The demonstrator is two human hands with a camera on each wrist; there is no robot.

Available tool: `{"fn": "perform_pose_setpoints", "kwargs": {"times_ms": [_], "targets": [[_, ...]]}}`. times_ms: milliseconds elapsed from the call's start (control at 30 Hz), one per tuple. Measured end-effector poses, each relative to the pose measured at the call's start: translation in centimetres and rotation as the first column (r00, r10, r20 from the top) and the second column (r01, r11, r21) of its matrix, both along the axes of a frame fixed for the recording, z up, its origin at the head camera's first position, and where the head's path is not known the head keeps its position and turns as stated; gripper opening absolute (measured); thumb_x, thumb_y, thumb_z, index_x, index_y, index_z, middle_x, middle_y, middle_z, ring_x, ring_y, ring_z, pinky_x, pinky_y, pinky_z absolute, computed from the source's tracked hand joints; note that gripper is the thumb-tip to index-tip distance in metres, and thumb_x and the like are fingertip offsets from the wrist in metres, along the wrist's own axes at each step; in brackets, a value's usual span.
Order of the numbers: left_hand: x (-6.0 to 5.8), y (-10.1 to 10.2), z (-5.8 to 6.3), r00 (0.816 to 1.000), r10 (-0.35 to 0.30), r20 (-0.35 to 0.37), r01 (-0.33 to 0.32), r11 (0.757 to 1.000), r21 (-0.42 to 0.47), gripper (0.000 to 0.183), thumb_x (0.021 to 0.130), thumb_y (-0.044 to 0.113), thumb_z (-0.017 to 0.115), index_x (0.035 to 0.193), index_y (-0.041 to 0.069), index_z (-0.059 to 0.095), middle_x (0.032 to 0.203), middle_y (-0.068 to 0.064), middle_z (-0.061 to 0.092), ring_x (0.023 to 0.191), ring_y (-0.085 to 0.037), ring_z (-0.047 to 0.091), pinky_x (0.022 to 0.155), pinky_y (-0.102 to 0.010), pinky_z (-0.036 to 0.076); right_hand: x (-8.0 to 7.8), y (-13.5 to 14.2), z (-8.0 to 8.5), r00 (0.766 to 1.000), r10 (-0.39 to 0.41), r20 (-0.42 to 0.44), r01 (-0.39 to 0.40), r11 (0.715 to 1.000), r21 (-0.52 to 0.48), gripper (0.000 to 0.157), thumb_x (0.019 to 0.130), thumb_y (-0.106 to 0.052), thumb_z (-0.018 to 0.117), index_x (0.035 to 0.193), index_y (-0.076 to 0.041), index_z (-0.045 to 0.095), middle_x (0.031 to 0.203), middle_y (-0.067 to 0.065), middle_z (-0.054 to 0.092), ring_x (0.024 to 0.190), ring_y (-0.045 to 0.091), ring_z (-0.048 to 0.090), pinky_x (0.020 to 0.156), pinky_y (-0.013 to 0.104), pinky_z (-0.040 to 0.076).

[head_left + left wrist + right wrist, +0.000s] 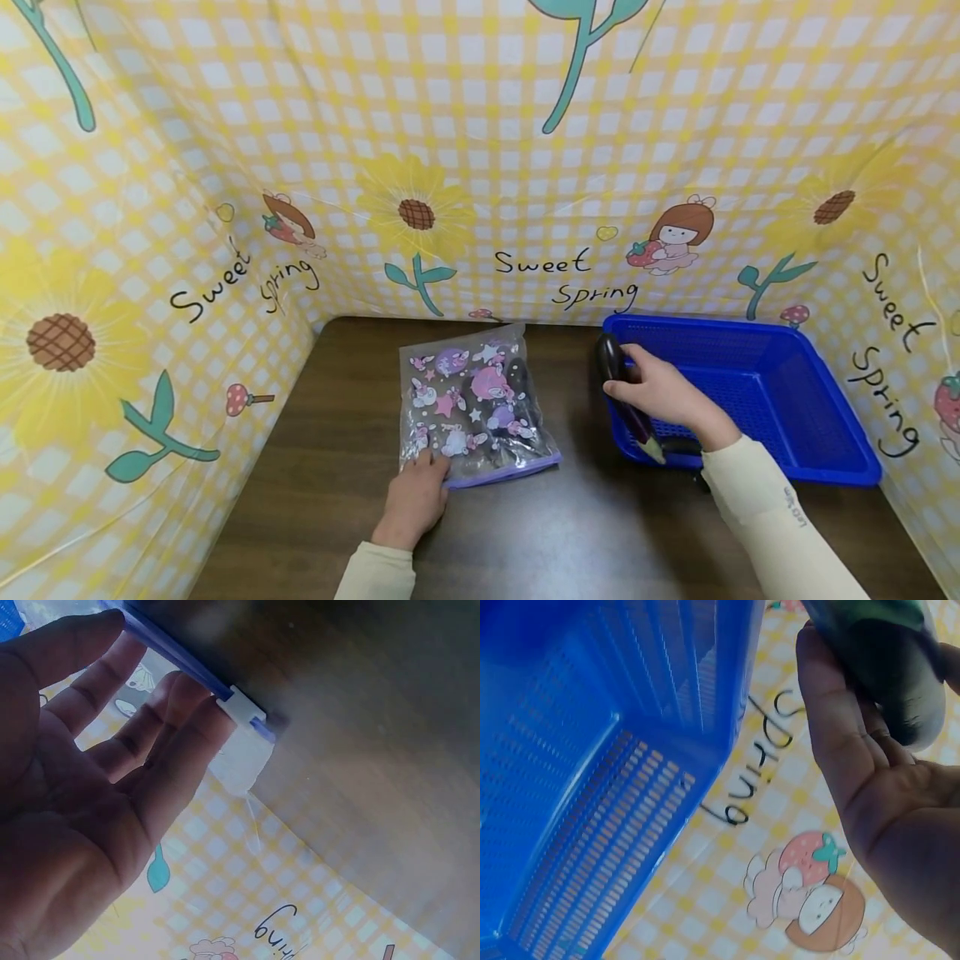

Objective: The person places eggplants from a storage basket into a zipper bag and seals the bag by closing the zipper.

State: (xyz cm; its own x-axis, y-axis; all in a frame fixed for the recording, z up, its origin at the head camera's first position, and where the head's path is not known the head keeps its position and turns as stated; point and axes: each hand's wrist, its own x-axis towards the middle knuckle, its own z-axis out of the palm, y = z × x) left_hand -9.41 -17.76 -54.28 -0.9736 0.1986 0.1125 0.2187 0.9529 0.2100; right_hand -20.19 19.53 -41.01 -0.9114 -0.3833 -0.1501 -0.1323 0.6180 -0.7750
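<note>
My right hand (663, 392) grips a dark purple eggplant (610, 354) from the side, above the left rim of the blue basket (828, 392). The green stem end points toward me. In the right wrist view the rounded end of the eggplant shows between the thumb and fingers. A clear zip bag (438, 367) printed with pink and purple cartoons lies flat on the table, with dark shapes inside. My left hand (416, 500) rests on its near left corner, fingers over the purple zip edge (176, 652) and one fingertip beside the white slider (241, 707).
The perforated basket stands at the right of the brown table (330, 400), close to the back and right walls. Yellow checked sheeting (480, 183) covers the walls. A small dark piece (678, 446) shows beneath the right wrist, near the basket's front rim.
</note>
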Motion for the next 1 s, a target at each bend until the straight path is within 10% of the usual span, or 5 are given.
{"fn": "perform_pose_setpoints", "kwargs": {"times_ms": [1000], "targets": [[-0.4, -0.2, -0.7, 0.996, -0.059, -0.067, 0.056, 0.997, -0.048, 0.026, 0.081, 0.019, 0.081, 0.093, 0.007, 0.062, 0.085, -0.015, 0.053, 0.069, -0.033, 0.056, 0.045, -0.045, 0.046, 7.4, -6.0, -8.2, 0.991, 0.118, -0.064, -0.114, 0.992, 0.057, 0.066, 0.088, -0.027, 0.076, 0.141, 0.001, 0.047, 0.079, -0.001, 0.063, 0.068, 0.012, 0.060, 0.062, 0.034, 0.051]]}}
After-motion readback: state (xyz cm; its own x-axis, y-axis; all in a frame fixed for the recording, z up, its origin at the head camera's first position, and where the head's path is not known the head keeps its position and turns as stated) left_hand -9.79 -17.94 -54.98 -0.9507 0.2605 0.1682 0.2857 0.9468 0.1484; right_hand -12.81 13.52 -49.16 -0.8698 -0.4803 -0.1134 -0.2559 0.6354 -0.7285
